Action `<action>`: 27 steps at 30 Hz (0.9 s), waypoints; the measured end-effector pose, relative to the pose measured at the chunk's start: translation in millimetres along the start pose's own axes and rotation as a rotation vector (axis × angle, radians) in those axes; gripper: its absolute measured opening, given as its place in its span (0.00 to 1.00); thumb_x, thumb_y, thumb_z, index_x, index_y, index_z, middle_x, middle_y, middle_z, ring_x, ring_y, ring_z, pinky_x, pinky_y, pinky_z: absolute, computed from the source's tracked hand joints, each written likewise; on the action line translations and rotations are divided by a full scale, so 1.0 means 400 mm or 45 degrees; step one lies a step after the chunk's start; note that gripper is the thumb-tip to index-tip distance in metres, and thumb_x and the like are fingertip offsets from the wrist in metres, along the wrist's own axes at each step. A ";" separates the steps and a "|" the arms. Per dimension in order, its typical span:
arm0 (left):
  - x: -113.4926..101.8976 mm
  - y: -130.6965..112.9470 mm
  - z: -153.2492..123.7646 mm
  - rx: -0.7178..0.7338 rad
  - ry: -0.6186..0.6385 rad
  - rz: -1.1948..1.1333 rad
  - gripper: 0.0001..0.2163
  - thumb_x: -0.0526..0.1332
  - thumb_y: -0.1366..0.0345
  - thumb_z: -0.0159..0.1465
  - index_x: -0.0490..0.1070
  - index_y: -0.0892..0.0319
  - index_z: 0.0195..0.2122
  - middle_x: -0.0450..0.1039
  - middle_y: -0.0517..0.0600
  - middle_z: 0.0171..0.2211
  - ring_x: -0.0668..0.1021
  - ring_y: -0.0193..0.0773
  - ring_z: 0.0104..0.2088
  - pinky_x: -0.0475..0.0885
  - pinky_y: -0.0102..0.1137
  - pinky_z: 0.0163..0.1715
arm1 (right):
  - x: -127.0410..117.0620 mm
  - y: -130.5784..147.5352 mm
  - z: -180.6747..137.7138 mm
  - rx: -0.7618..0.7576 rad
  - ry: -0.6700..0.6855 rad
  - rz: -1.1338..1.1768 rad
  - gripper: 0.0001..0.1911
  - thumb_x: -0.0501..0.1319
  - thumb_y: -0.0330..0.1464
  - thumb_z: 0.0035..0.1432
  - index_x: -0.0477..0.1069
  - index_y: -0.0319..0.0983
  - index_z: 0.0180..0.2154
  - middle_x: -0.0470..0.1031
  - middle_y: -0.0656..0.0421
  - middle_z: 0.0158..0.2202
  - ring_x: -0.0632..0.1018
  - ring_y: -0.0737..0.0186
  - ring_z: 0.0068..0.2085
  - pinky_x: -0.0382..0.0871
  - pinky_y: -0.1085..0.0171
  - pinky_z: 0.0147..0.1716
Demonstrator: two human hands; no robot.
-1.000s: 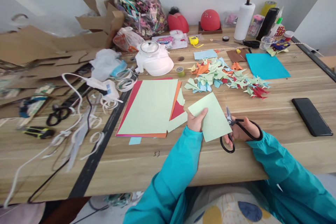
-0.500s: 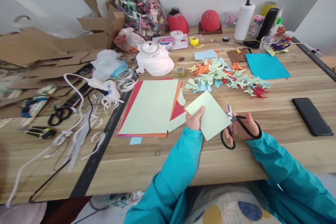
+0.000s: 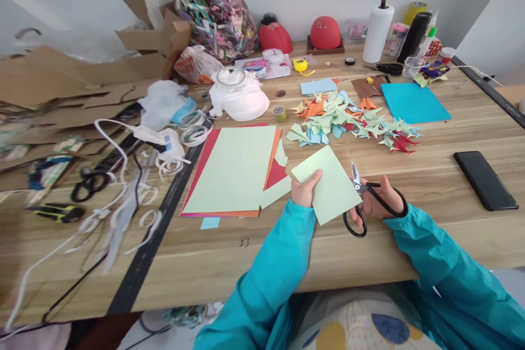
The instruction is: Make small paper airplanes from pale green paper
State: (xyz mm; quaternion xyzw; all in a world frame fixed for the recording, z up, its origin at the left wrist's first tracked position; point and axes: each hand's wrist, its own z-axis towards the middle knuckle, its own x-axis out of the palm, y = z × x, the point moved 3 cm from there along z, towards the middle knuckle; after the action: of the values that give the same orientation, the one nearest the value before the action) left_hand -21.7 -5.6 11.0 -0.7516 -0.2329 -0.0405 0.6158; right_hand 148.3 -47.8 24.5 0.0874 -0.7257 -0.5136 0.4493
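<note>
My left hand (image 3: 304, 188) pinches a pale green sheet of paper (image 3: 331, 188) at its left side, thumb on top. In my right hand (image 3: 379, 199) is a pair of black-handled scissors (image 3: 357, 186), with fingers through the loops. The handles are spread, and the blades lie at the paper's right edge, one of them partly hidden by the sheet. Beyond the held paper lies a pile of folded paper cranes (image 3: 336, 115) in green, orange, blue and red. To the left is a stack of coloured paper (image 3: 233, 169) with pale green on top.
A black phone (image 3: 486, 180) lies at the right. Behind are a blue square sheet (image 3: 415, 103), a yellow tape measure (image 3: 301, 65) and a white bottle (image 3: 377, 34). Cables, a power strip (image 3: 168, 145) and cardboard (image 3: 82, 76) crowd the left side.
The scissors have turned slightly, and the held paper has tilted a little at the blades. The whole view has shifted slightly; both hands keep their hold.
</note>
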 end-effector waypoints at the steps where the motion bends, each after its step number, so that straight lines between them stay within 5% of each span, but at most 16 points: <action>1: -0.001 0.000 0.001 0.008 -0.005 -0.013 0.20 0.72 0.59 0.38 0.75 0.63 0.32 0.78 0.57 0.36 0.78 0.51 0.39 0.74 0.41 0.40 | -0.001 0.002 0.000 -0.010 -0.006 -0.006 0.47 0.35 0.65 0.46 0.53 0.36 0.54 0.73 0.49 0.33 0.74 0.57 0.28 0.66 0.59 0.25; 6: -0.009 -0.001 0.011 0.029 -0.046 -0.055 0.22 0.72 0.60 0.39 0.75 0.64 0.35 0.78 0.56 0.36 0.78 0.50 0.38 0.74 0.39 0.38 | -0.002 0.011 -0.001 -0.008 -0.016 -0.012 0.51 0.31 0.65 0.45 0.51 0.35 0.56 0.73 0.49 0.33 0.73 0.59 0.24 0.66 0.59 0.23; 18: 0.015 -0.029 -0.030 0.051 0.078 0.078 0.19 0.72 0.58 0.39 0.76 0.64 0.30 0.78 0.56 0.32 0.79 0.50 0.36 0.74 0.41 0.40 | 0.006 0.009 -0.007 0.003 0.062 0.119 0.43 0.48 0.61 0.47 0.51 0.39 0.55 0.72 0.49 0.37 0.75 0.55 0.32 0.67 0.61 0.23; 27: 0.005 -0.012 -0.015 0.003 0.012 -0.008 0.21 0.73 0.60 0.38 0.76 0.64 0.32 0.78 0.56 0.33 0.79 0.50 0.37 0.74 0.40 0.39 | -0.002 0.011 0.006 -0.130 -0.087 0.087 0.42 0.45 0.63 0.48 0.54 0.41 0.55 0.72 0.52 0.37 0.74 0.57 0.32 0.68 0.60 0.24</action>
State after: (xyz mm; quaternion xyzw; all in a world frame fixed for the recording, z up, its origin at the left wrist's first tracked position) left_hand -20.3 -10.0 17.4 -0.7499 -0.2326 -0.0458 0.6176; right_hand 148.4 -43.8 27.6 0.0219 -0.7160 -0.5371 0.4454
